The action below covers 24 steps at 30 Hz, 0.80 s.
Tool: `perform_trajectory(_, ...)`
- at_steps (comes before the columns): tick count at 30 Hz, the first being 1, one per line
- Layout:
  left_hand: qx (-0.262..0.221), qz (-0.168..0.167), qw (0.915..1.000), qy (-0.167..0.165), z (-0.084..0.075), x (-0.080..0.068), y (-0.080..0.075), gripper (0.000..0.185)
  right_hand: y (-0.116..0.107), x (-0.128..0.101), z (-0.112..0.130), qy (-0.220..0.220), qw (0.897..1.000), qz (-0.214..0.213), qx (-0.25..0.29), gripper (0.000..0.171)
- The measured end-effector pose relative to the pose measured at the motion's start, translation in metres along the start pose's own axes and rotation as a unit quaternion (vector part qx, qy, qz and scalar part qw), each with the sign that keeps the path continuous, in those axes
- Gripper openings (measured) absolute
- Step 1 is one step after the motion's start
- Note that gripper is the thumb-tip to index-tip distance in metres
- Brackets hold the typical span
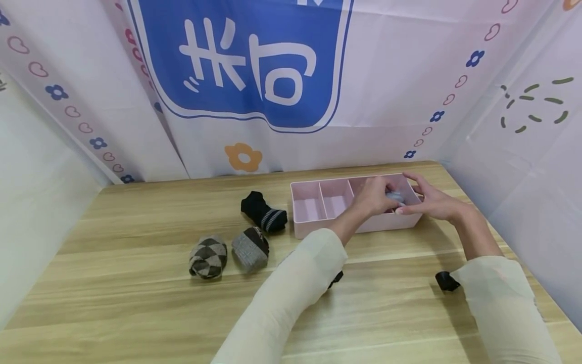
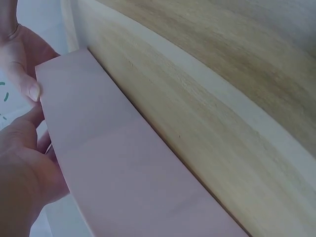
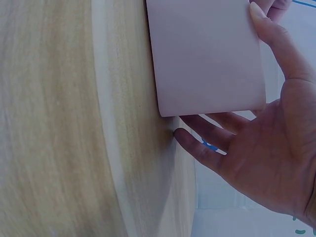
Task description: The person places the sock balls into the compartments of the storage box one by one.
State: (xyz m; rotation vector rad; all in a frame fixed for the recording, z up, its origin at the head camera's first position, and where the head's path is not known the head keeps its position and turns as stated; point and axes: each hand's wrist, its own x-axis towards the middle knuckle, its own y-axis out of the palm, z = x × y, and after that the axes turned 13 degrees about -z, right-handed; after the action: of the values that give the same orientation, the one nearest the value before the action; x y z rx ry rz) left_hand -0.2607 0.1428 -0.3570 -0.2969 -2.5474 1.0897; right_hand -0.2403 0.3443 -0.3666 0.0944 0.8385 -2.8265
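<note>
A pink divided storage box (image 1: 313, 228) stands towards the back right of the table. My left hand (image 1: 375, 196) reaches into its right part, with curled fingers on a grey-blue rolled sock (image 1: 395, 197) that is partly hidden. The right hand (image 1: 434, 199) spans the box's right end, the thumb at the front rim near the sock and the fingers along the end wall. From the right wrist view, those fingers (image 3: 202, 150) look loosely extended. Both wrist views show the box's pink outer wall (image 2: 118, 133) but hide the sock.
Left of the box lie a black sock with grey stripes (image 1: 264, 213), a grey-and-black sock (image 1: 251, 248) and a checkered sock (image 1: 208, 258). A dark thing (image 1: 335, 279) is mostly hidden behind the left sleeve. Beside the right sleeve is a small black thing (image 1: 447, 281).
</note>
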Motion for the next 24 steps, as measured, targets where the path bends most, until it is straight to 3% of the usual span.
perform_trajectory(12,-0.045,0.048,0.9937,0.090,0.011,-0.008,-0.026,0.037,0.000,0.001,0.000,0.008,1.000,-0.006,-0.028,0.114)
perform_trajectory(24,-0.067,0.063,0.9858,0.140,0.032,-0.037,-0.088,0.036,0.000,0.003,0.001,0.008,0.999,-0.014,-0.050,0.114)
